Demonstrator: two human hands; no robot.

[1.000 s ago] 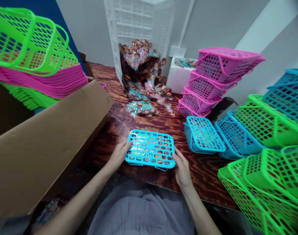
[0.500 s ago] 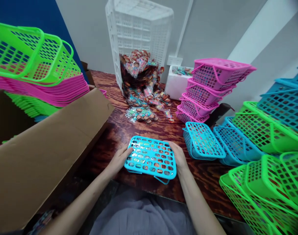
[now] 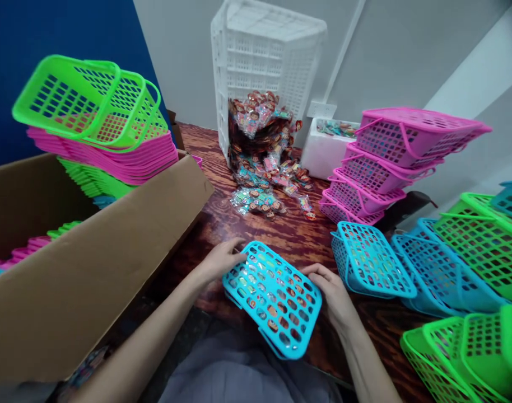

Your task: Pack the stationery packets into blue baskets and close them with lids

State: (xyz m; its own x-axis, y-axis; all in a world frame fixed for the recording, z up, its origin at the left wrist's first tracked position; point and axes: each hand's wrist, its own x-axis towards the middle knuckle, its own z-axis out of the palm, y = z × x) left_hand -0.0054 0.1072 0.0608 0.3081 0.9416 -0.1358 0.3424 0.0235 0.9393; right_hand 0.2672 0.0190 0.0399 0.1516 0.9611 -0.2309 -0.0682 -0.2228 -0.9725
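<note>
A blue plastic basket (image 3: 269, 289) with a perforated flat lid sits at the near edge of the wooden table, set at a slant. Small packaged pieces show through the lid's holes. My left hand (image 3: 224, 259) grips its upper left corner, thumb on the lid and fingers partly hidden behind. At the far right edge, my right hand (image 3: 332, 291) has its fingers curled against the rim. Beyond the basket lies a heap of small clear-bagged pieces with cartoon figures (image 3: 260, 201), spilling out of a white crate (image 3: 220, 84) tipped on its side.
On the left, a cardboard box (image 3: 125, 257) holds stacked green and pink baskets (image 3: 108, 154). Filled pink baskets (image 3: 377, 168) are stacked at the right, beside another lidded blue basket (image 3: 371, 260) and several green baskets (image 3: 461, 347). A white foam box (image 3: 323, 151) stands by the wall.
The basket has turned clockwise, its right end swinging nearer my body. My hands have shifted along its edges with it. The whole view has swung left, so the surroundings appear farther right.
</note>
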